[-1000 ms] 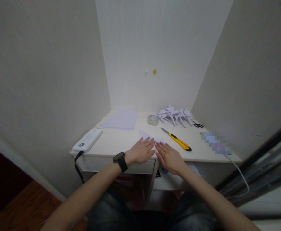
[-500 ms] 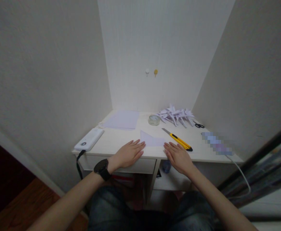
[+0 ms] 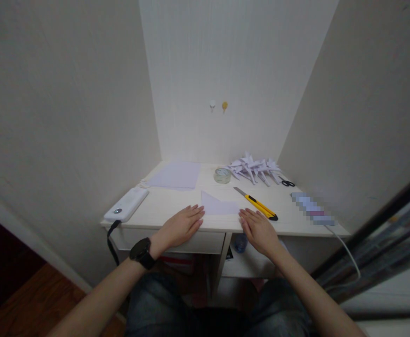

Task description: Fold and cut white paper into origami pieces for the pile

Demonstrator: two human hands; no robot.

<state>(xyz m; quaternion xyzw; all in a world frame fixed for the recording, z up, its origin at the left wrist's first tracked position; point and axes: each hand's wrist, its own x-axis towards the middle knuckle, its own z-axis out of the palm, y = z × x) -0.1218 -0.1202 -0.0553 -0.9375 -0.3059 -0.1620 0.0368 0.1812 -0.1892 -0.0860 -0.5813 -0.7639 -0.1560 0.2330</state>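
A pale lilac paper folded into a triangle (image 3: 217,205) lies flat near the front edge of a small white desk (image 3: 169,202). My left hand (image 3: 182,224), with a black watch on its wrist, rests palm down on the desk just left of the triangle, fingers spread. My right hand (image 3: 259,228) lies flat at the triangle's right corner, close to a yellow utility knife (image 3: 259,206). Neither hand holds anything.
A stack of lilac sheets (image 3: 176,175) sits at the back left, a tape roll (image 3: 222,175) mid-back, a pile of folded paper shapes (image 3: 256,167) and small scissors (image 3: 287,183) at the back right. A white power bank (image 3: 125,205) lies on the left edge. Walls enclose three sides.
Both hands slid apart off the folded paper, left hand to the left and right hand to the right, uncovering the triangle. They now rest on either side of it.
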